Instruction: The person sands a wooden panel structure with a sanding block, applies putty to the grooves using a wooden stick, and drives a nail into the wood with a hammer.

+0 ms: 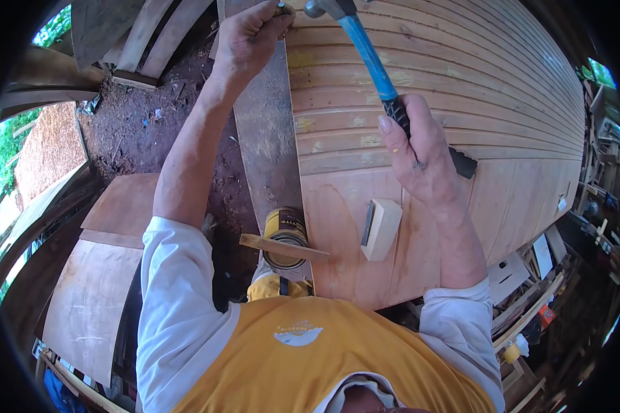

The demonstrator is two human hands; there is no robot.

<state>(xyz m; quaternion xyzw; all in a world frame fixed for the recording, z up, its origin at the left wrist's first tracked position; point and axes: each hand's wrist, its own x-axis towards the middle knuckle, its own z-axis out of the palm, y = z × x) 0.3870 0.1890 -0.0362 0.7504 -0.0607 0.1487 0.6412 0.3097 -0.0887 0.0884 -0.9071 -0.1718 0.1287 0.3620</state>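
Note:
My left hand is closed at the top edge of the view, over the left edge of the slatted wooden panel. A small, metallic-looking piece shows at its fingertips; its kind is too small to make out. My right hand is wrapped round the black grip of a hammer with a blue handle. The hammer's metal head is close to my left fingers, just right of them, and partly cut off by the frame. Below my right hand, a pale wooden block with a dark side lies on the smooth boards.
A yellow tin stands at the panel's left edge, a flat wooden stick across its top. A dark object lies behind my right wrist. Curved boards lean at the left, and stacked timber fills the lower right.

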